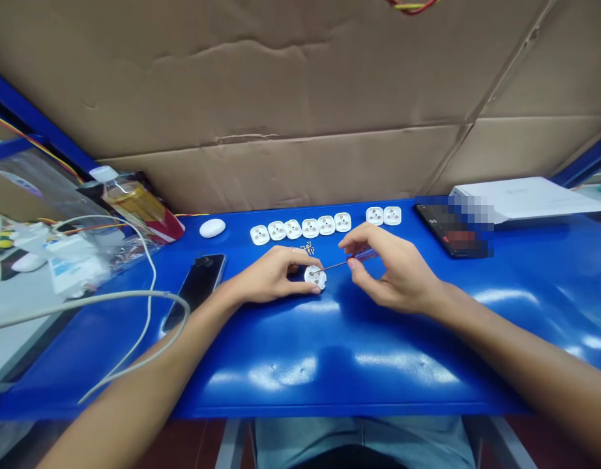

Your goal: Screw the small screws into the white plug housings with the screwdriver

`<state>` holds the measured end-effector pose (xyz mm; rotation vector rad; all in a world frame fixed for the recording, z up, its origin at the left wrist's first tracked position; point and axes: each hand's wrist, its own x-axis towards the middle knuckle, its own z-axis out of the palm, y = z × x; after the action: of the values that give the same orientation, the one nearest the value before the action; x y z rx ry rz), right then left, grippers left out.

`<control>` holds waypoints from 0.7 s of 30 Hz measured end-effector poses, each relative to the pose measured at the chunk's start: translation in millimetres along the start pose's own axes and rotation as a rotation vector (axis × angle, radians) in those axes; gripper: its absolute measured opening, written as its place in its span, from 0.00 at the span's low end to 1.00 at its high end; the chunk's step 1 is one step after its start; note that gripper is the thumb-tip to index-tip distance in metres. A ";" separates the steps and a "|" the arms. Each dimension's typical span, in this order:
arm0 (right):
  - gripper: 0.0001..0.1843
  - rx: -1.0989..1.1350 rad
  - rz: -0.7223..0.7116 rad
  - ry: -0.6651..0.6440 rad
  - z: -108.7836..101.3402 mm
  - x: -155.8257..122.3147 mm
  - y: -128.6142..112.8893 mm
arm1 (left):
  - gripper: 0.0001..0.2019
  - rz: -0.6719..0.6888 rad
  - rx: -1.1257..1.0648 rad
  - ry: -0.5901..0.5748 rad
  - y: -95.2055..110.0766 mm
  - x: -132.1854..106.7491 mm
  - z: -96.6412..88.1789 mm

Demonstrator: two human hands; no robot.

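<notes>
My left hand [276, 273] pinches a round white plastic piece [315, 278] with metal parts in it, perhaps a socket insert, and steadies it on the blue table. In my right hand [395, 270] is a screwdriver [362, 256] with a reddish see-through handle, held between thumb and fingers. Its thin shaft points left, and the tip meets the white piece near a metal part. Just behind the piece lies a small heap of brass-coloured screws [307, 248]. Farther back, several rounded-square white pieces [310, 228] with metal parts stand in a row.
At the left are a phone [195, 286], a white oval object [212, 228], a bottle [134, 202] and a looping white cable [148, 296]. A dark phone [447, 228] and a white box [520, 195] sit at the right. Cardboard [281, 98] walls off the back.
</notes>
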<state>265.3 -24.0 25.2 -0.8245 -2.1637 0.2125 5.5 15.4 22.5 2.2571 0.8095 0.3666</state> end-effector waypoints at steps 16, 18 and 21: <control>0.08 -0.070 0.012 -0.034 -0.1 -1.8 1.5 | 0.22 0.005 0.012 0.012 -1.2 -1.1 0.2; 0.06 -0.114 0.022 -0.015 0.6 -2.4 2.3 | 0.22 -0.004 0.014 0.016 -2.1 -1.1 0.9; 0.06 -0.085 -0.016 -0.011 1.1 -2.4 2.6 | 0.23 -0.013 0.021 0.027 -3.1 -1.1 1.7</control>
<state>267.0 -23.4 22.0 -0.8554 -2.2015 0.1173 4.0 15.5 19.1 2.2697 0.8451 0.3848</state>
